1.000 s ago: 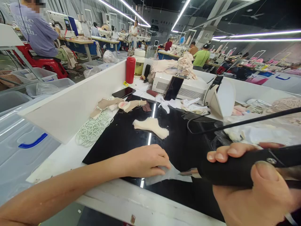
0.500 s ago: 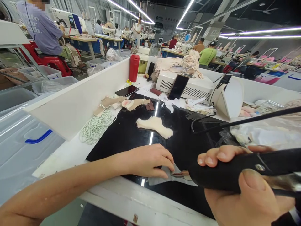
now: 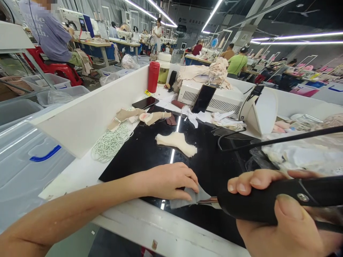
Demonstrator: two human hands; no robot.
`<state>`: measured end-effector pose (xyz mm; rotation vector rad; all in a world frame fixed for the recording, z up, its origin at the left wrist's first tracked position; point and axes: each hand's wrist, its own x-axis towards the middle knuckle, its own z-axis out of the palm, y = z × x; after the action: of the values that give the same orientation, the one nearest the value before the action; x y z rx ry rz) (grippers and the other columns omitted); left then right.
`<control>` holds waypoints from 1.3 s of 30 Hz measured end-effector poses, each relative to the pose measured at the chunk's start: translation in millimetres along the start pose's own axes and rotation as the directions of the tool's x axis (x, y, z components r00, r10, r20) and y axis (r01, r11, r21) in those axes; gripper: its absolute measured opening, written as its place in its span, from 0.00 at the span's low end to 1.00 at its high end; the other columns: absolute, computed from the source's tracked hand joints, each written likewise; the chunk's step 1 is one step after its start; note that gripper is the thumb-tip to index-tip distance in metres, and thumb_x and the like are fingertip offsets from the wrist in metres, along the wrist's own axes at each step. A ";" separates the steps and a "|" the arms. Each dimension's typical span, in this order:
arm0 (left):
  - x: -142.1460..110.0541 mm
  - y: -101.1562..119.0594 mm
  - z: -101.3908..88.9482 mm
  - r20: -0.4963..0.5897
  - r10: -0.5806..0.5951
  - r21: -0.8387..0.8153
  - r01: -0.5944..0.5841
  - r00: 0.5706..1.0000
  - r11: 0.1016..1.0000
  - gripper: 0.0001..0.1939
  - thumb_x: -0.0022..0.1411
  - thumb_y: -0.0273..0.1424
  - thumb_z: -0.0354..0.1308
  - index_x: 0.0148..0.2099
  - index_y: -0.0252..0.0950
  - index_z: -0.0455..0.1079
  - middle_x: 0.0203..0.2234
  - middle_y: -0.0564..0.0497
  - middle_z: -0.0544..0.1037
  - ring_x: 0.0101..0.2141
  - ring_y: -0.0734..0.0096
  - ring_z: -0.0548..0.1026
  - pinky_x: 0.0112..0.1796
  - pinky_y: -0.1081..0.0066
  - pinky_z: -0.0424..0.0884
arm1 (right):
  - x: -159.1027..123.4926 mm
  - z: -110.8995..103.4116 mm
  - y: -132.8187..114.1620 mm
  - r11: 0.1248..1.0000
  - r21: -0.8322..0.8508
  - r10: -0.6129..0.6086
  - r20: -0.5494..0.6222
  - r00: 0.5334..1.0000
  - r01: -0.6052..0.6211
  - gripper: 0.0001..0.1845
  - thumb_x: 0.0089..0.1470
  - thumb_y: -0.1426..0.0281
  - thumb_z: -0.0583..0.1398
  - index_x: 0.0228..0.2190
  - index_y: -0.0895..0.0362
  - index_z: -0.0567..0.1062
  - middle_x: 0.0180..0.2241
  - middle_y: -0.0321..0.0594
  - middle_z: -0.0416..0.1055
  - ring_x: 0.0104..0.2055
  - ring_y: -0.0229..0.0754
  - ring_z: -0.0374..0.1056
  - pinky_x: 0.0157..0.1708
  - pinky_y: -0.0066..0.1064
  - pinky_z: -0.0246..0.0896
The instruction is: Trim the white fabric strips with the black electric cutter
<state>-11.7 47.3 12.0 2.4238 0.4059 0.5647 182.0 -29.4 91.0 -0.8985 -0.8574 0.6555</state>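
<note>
My left hand [image 3: 174, 182] rests at the near edge of the black board, fingers curled down with a thin greyish-white piece of fabric [image 3: 184, 201] between thumb and fingertips. My right hand [image 3: 284, 221] is wrapped round a black-handled tool [image 3: 268, 200] with a screw in its side. The tool's narrow, shiny tip [image 3: 209, 201] points left and meets the fabric; how it touches there is hard to make out. Beyond my left hand, a cream fabric piece [image 3: 177, 142] lies flat on the black board [image 3: 139, 157].
Pale green cords [image 3: 111, 144] and beige scraps [image 3: 128, 115] lie at left. Farther back are a phone [image 3: 146, 102], a red bottle [image 3: 153, 76] and a propped phone [image 3: 204, 99]. A black bent rod [image 3: 268, 141] crosses from the right. Co-workers sit at sewing machines beyond.
My right hand and the tool have shifted slightly right and down. More of the greyish-white fabric shows beside my left fingertips, and the tip sits a little farther from them.
</note>
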 end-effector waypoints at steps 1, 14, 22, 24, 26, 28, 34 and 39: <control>0.1 -0.2 0.2 -0.006 -0.003 0.001 0.003 1.000 1.000 0.09 0.77 0.33 0.70 0.57 0.39 0.85 0.60 0.43 0.85 0.58 0.53 0.81 0.63 0.58 0.75 | 1.1 0.1 0.6 1.000 -0.006 -0.008 -0.006 1.000 0.008 0.29 0.39 0.57 0.83 0.40 0.46 0.78 0.26 0.27 0.74 0.24 0.42 0.66 0.22 0.36 0.76; -4.4 6.1 0.2 0.102 -0.034 -0.065 0.040 0.994 0.997 0.14 0.76 0.37 0.72 0.60 0.43 0.82 0.68 0.45 0.81 0.74 0.42 0.70 0.76 0.34 0.56 | 20.1 -4.2 -2.7 1.000 -0.015 -0.022 -0.083 0.996 0.021 0.25 0.37 0.65 0.77 0.39 0.47 0.77 0.24 0.26 0.74 0.24 0.42 0.67 0.21 0.36 0.71; -1.2 12.5 -6.4 0.133 -0.060 -0.067 0.069 0.989 0.995 0.16 0.74 0.35 0.74 0.60 0.43 0.82 0.69 0.45 0.81 0.74 0.39 0.70 0.76 0.29 0.51 | 3.9 0.9 -0.9 0.999 0.021 -0.025 0.016 1.000 0.025 0.25 0.43 0.62 0.79 0.41 0.47 0.76 0.26 0.26 0.74 0.24 0.42 0.69 0.22 0.35 0.71; -0.8 12.8 -6.6 0.140 -0.067 -0.070 0.078 0.988 0.995 0.16 0.73 0.35 0.75 0.60 0.44 0.82 0.69 0.46 0.81 0.74 0.39 0.70 0.76 0.28 0.51 | 3.1 1.6 -0.8 0.999 0.008 -0.049 0.024 0.999 0.049 0.24 0.44 0.62 0.79 0.40 0.48 0.76 0.26 0.26 0.74 0.23 0.42 0.69 0.22 0.35 0.71; -0.7 13.3 -6.8 0.141 -0.071 -0.068 0.081 0.987 0.994 0.16 0.73 0.35 0.74 0.60 0.43 0.82 0.69 0.46 0.81 0.74 0.38 0.70 0.76 0.27 0.51 | 3.1 2.1 -1.4 0.997 -0.008 -0.075 0.027 0.997 0.075 0.23 0.46 0.62 0.79 0.40 0.48 0.76 0.25 0.26 0.73 0.23 0.41 0.68 0.22 0.35 0.71; -0.5 14.1 -7.2 0.142 -0.072 -0.064 0.082 0.987 0.995 0.16 0.73 0.34 0.74 0.60 0.41 0.82 0.69 0.45 0.81 0.73 0.37 0.70 0.75 0.26 0.51 | 2.9 2.4 -2.4 0.997 -0.011 -0.080 0.033 0.996 0.081 0.22 0.47 0.63 0.79 0.40 0.48 0.77 0.25 0.26 0.73 0.23 0.41 0.68 0.22 0.35 0.71; -0.8 15.7 -7.9 0.145 -0.065 -0.042 0.072 0.987 0.997 0.16 0.73 0.35 0.74 0.60 0.41 0.82 0.69 0.46 0.81 0.73 0.38 0.71 0.76 0.30 0.53 | -4.5 3.0 -5.1 0.998 0.048 -0.045 0.069 0.997 0.042 0.24 0.47 0.59 0.79 0.41 0.48 0.76 0.25 0.26 0.73 0.22 0.41 0.69 0.20 0.35 0.71; -1.4 14.8 -6.9 0.122 -0.065 -0.060 0.073 0.990 0.996 0.17 0.72 0.34 0.75 0.61 0.45 0.83 0.68 0.46 0.82 0.73 0.40 0.71 0.75 0.34 0.56 | -13.7 6.1 -5.6 0.998 0.059 -0.042 0.114 0.993 0.035 0.24 0.48 0.58 0.81 0.41 0.48 0.77 0.26 0.26 0.73 0.22 0.40 0.70 0.21 0.33 0.74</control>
<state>-14.0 38.9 25.8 2.3576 0.4127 0.3941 170.7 -40.5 93.1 -0.7965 -0.9523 0.7005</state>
